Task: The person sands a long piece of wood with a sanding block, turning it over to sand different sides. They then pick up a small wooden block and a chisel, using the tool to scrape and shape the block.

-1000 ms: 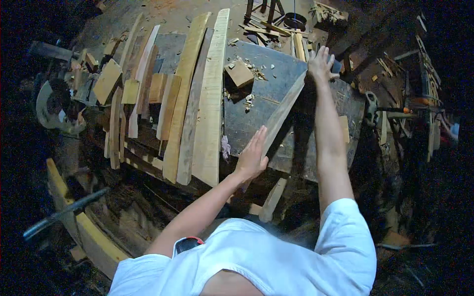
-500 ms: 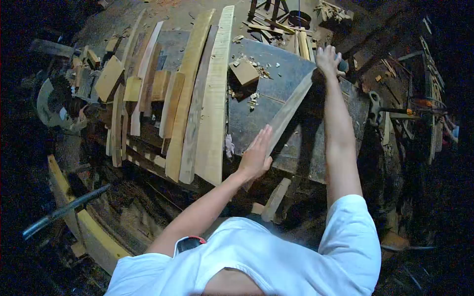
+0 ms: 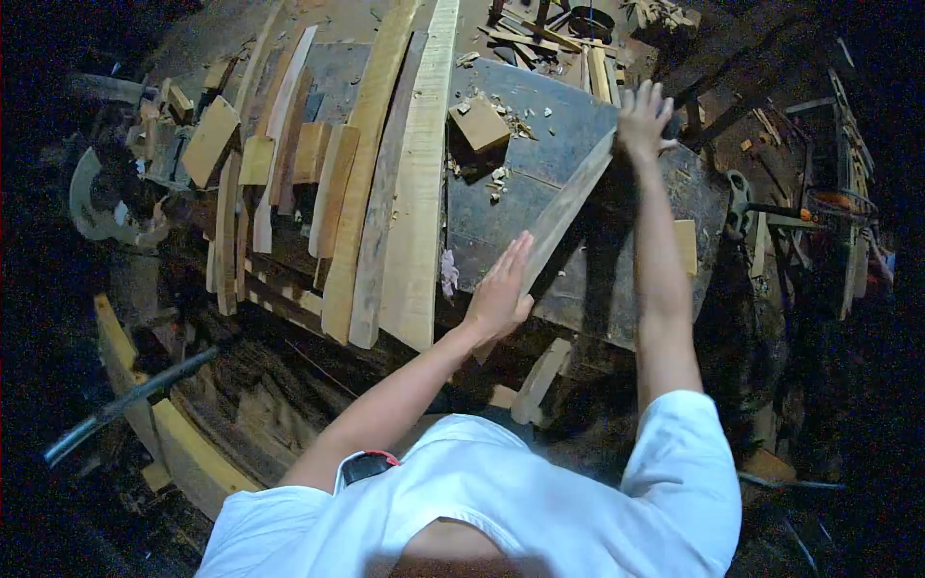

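while the left hand point(image 3: 497, 295) lies straight-fingered on the plank point(image 3: 571, 207), the right hand point(image 3: 643, 123) is splayed at the far end.

gray plank point(image 3: 570, 213) partly hidden beneath the left hand point(image 3: 498, 300)

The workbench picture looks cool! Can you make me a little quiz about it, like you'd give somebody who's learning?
1. Left or right: which hand is at the far end of the diagonal board?
2. True or false: wood chips lie beside the square block.
3. Fill in the gap: the shirt has ____ sleeves.

Key: 1. The right hand. 2. True. 3. Short.
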Demonstrator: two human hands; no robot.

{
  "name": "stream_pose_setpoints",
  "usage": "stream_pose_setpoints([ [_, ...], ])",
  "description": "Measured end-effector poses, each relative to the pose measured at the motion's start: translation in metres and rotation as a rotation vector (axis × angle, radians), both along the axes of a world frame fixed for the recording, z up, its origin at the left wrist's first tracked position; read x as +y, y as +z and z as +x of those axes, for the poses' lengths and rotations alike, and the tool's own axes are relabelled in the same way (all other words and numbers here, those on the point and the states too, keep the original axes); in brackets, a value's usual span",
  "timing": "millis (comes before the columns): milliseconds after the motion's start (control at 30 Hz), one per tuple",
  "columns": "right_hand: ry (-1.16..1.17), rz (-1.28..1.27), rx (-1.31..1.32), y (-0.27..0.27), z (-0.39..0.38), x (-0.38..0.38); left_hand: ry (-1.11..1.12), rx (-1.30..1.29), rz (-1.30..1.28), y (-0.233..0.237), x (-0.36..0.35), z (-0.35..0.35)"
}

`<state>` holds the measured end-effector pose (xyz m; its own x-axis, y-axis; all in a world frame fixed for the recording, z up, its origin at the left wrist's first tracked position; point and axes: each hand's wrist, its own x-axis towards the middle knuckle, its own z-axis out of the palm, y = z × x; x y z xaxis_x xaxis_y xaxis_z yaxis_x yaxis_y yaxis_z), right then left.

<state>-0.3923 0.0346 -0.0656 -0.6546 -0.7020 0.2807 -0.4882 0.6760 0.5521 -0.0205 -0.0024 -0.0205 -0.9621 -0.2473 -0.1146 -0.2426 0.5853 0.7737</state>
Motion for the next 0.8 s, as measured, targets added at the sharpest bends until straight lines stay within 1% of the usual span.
stream_pose_setpoints([
  [67, 0.049, -0.319, -0.167, -0.004, -0.034, 0.002, -0.001, -0.014, -0.005, 0.000, 0.001, 0.000],
  [100, 0.005, -0.440, -0.313, 0.006, -0.038, -0.001, -0.002, -0.007, -0.002, 0.003, 0.002, -0.001],
  [133, 0.009, -0.435, -0.304, 0.012, -0.035, -0.001, -0.005, -0.024, -0.022, 0.005, 0.002, -0.001],
  [200, -0.037, -0.633, -0.467, 0.029, -0.014, -0.003, 0.002, -0.032, -0.027, 0.006, 0.004, -0.002],
  [233, -0.079, -0.675, -0.513, 0.037, 0.007, -0.007, 0.001, -0.004, 0.003, 0.002, 0.001, -0.002],
  [267, -0.212, -0.726, -0.453, 0.022, 0.022, -0.015, -0.001, 0.019, 0.031, 0.000, 0.000, 0.000],
  [300, -0.072, -0.768, -0.408, -0.004, 0.029, -0.013, 0.005, -0.003, 0.046, 0.002, 0.000, 0.000],
  [333, -0.088, -0.771, -0.454, 0.001, 0.059, -0.013, 0.005, -0.001, 0.044, 0.002, 0.000, -0.001],
  [367, -0.126, -0.728, -0.519, 0.019, 0.092, -0.013, 0.005, 0.001, 0.045, 0.002, -0.001, -0.001],
  [400, -0.082, -0.789, -0.590, 0.021, 0.113, -0.011, 0.004, 0.002, 0.046, 0.002, 0.000, -0.001],
  [467, -0.068, -0.709, -0.638, 0.032, 0.144, -0.006, -0.001, 0.018, 0.047, 0.001, 0.000, -0.001],
  [500, -0.070, -0.716, -0.642, 0.037, 0.140, -0.007, -0.002, 0.035, 0.049, 0.000, 0.000, -0.001],
  [567, -0.116, -0.598, -0.626, 0.040, 0.122, -0.006, -0.005, 0.035, 0.054, 0.001, -0.002, -0.001],
  [600, 0.009, -0.622, -0.437, 0.022, 0.093, -0.004, -0.005, 0.044, 0.068, 0.002, -0.001, 0.000],
  [633, -0.005, -0.013, -0.059, 0.016, 0.053, -0.003, -0.008, 0.042, 0.063, 0.002, 0.000, -0.001],
  [667, 0.032, -0.125, -0.011, 0.006, 0.021, -0.002, -0.008, 0.016, 0.049, 0.003, 0.001, 0.000],
  [700, 0.086, -0.335, 0.083, -0.022, -0.020, -0.002, -0.005, -0.006, 0.031, 0.003, 0.000, 0.000],
  [733, 0.008, -0.246, -0.042, -0.002, -0.025, -0.002, -0.003, -0.003, 0.024, 0.003, 0.000, 0.000],
  [800, -0.132, -0.650, -0.443, 0.033, -0.005, -0.008, 0.000, 0.000, 0.034, 0.001, 0.001, 0.000],
])
